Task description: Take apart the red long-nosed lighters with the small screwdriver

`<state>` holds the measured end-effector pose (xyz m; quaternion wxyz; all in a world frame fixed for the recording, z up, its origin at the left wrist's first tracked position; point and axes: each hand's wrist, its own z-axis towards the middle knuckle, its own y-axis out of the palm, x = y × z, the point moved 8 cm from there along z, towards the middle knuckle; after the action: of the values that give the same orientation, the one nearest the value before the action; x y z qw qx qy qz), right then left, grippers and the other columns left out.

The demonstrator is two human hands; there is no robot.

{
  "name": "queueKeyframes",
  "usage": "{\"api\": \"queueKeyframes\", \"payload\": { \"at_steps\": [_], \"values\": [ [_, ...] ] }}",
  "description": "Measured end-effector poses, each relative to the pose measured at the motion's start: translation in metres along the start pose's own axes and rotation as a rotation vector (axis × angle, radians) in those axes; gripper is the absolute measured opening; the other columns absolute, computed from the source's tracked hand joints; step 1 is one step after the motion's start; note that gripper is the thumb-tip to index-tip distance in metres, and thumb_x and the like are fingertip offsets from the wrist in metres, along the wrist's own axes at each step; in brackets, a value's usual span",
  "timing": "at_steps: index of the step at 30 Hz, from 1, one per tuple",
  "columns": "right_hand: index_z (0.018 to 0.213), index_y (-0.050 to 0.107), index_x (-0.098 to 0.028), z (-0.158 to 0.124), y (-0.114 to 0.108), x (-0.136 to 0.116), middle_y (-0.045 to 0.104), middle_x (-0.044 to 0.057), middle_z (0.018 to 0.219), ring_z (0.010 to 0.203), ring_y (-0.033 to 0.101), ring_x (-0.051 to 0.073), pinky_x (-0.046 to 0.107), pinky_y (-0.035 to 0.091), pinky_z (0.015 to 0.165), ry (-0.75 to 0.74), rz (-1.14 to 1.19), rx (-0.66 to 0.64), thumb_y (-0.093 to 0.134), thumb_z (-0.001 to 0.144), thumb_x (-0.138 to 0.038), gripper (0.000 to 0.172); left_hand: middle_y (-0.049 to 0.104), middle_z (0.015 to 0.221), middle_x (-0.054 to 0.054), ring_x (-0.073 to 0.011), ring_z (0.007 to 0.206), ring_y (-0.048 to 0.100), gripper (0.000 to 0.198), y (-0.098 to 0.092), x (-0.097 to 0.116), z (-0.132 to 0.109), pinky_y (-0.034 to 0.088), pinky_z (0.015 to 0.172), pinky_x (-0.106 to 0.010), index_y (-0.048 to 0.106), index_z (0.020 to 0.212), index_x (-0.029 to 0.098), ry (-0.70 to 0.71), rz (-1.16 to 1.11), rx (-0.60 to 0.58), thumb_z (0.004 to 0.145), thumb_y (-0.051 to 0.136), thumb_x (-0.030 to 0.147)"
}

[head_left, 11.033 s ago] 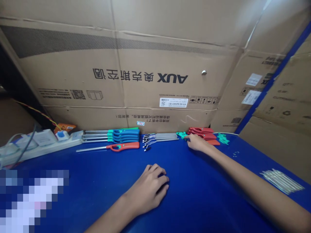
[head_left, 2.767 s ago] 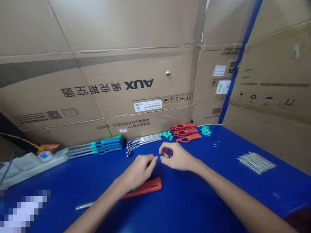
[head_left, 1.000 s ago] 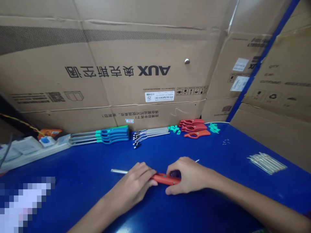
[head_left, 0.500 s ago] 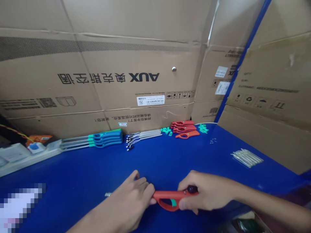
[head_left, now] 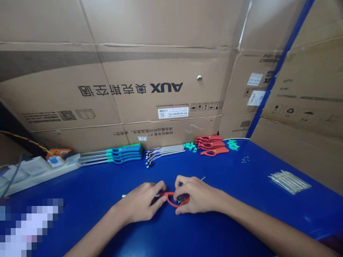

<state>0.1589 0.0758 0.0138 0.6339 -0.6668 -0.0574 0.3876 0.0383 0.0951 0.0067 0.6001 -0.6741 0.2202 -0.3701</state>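
A red lighter-shaped handle with a loop lies low over the blue table between my hands. My left hand is closed around its left end and a dark rod; a metal tip sticks out to the left of that hand. My right hand has its fingers bent round the handle's right part, partly hiding a dark piece and a small green piece in it. A thin pale stick shows just behind my right hand.
Along the cardboard wall lie blue handles with rods, metal rods with wires, green caps, red handles and green pieces. Clear tubes lie right. A power strip stands left.
Both hands and the red handle have moved away from the body, to nearer the table's middle. My right hand has turned, its fingers now over the handle. The view has shifted slightly.
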Motion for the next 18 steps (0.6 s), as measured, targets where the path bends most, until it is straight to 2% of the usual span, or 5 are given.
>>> {"api": "queueKeyframes", "payload": {
  "at_steps": [6, 11, 13, 16, 18],
  "values": [
    [0.075, 0.068, -0.021, 0.002, 0.005, -0.011, 0.058, -0.002, 0.093, 0.06, 0.048, 0.008, 0.025, 0.034, 0.062, -0.049, 0.011, 0.028, 0.066, 0.08, -0.035, 0.015, 0.059, 0.095, -0.004, -0.0186, 0.087, 0.058, 0.013, -0.002, -0.006, -0.003, 0.045, 0.076, -0.029, 0.057, 0.09, 0.02, 0.01, -0.125, 0.062, 0.09, 0.044, 0.021],
    [0.068, 0.063, -0.017, -0.002, 0.009, -0.018, 0.06, -0.001, 0.088, 0.059, 0.048, 0.007, 0.023, 0.036, 0.059, -0.135, 0.157, 0.173, 0.062, 0.079, -0.021, 0.012, 0.06, 0.077, -0.001, -0.0182, 0.076, 0.055, 0.005, 0.004, -0.02, 0.002, 0.043, 0.074, -0.03, 0.057, 0.077, 0.019, -0.084, -0.277, 0.091, 0.082, 0.054, 0.02],
    [0.071, 0.063, -0.017, -0.003, -0.003, -0.014, 0.057, 0.001, 0.086, 0.06, 0.048, 0.008, 0.022, 0.037, 0.057, -0.137, 0.273, 0.293, 0.06, 0.083, -0.023, 0.014, 0.061, 0.073, 0.0, -0.0186, 0.075, 0.055, 0.008, 0.008, -0.026, 0.004, 0.042, 0.073, -0.031, 0.057, 0.072, 0.019, -0.137, -0.338, 0.092, 0.079, 0.059, 0.022],
    [0.078, 0.065, -0.016, -0.006, -0.031, 0.01, 0.056, 0.003, 0.085, 0.064, 0.051, 0.01, 0.022, 0.038, 0.057, -0.028, 0.326, 0.467, 0.058, 0.087, -0.026, 0.015, 0.064, 0.078, -0.002, -0.0193, 0.079, 0.057, 0.008, 0.009, -0.029, 0.005, 0.042, 0.073, -0.03, 0.062, 0.074, 0.019, -0.161, -0.397, 0.075, 0.079, 0.06, 0.024],
    [0.079, 0.067, -0.016, -0.005, -0.041, 0.03, 0.058, 0.003, 0.086, 0.066, 0.052, 0.011, 0.024, 0.039, 0.061, 0.097, 0.216, 0.451, 0.061, 0.086, -0.024, 0.012, 0.065, 0.08, -0.002, -0.0195, 0.079, 0.058, 0.009, 0.008, -0.029, 0.003, 0.043, 0.073, -0.031, 0.063, 0.076, 0.02, -0.159, -0.385, 0.053, 0.08, 0.059, 0.026]
  ]
}}
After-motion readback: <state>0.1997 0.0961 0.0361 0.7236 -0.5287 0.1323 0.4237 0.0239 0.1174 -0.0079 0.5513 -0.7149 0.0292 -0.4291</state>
